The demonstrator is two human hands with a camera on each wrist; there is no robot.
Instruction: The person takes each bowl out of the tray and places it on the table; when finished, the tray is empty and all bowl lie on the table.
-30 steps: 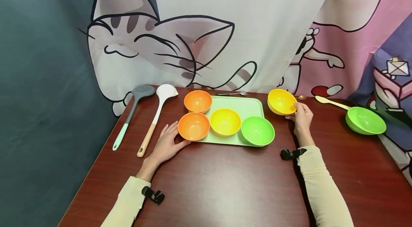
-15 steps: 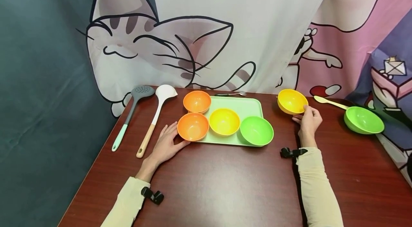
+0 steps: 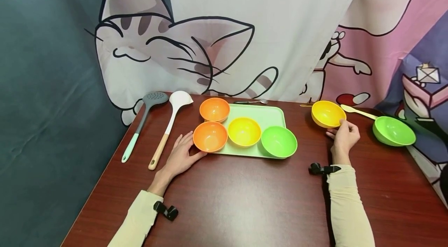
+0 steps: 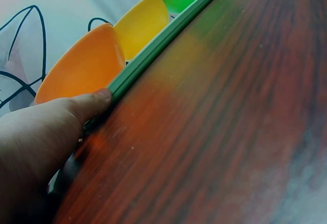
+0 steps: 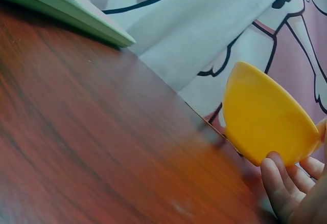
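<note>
Your left hand (image 3: 181, 156) lies with its fingers extended at the near left corner of the tray (image 3: 269, 114), thumb on the near edge, fingers beside the near orange bowl (image 3: 210, 138). Your right hand (image 3: 345, 138) grips the rim of a yellow bowl (image 3: 328, 114) on its near right side, some fingers against the outside. That bowl is at the far edge of the desk (image 3: 238, 200), right of the tray; you cannot tell whether its base touches the wood.

Compared with a second ago, you have carried the bowl rightward, from just beside the tray's far right corner to just left of the cream utensil (image 3: 358, 112). A gold handle (image 3: 305, 105) now shows at its left. Your left hand has stayed put.

Nearest you on the tray, the near orange bowl, a second yellow bowl (image 3: 244, 132) and a green bowl (image 3: 279, 142) run left to right along the near edge, the green one at the near right corner. Beyond them, the far orange bowl (image 3: 214, 110) sits at the far left corner. Toward the desk's right edge, another green bowl (image 3: 393, 131) meets the cream utensil's near end; whether that end goes inside is unclear.

Toward the desk's left edge lie a white ladle (image 3: 173, 120) and a grey turner (image 3: 143, 118). Behind the tray's far edge lies a small spoon (image 3: 250, 102), before a cartoon curtain (image 3: 308, 13).
</note>
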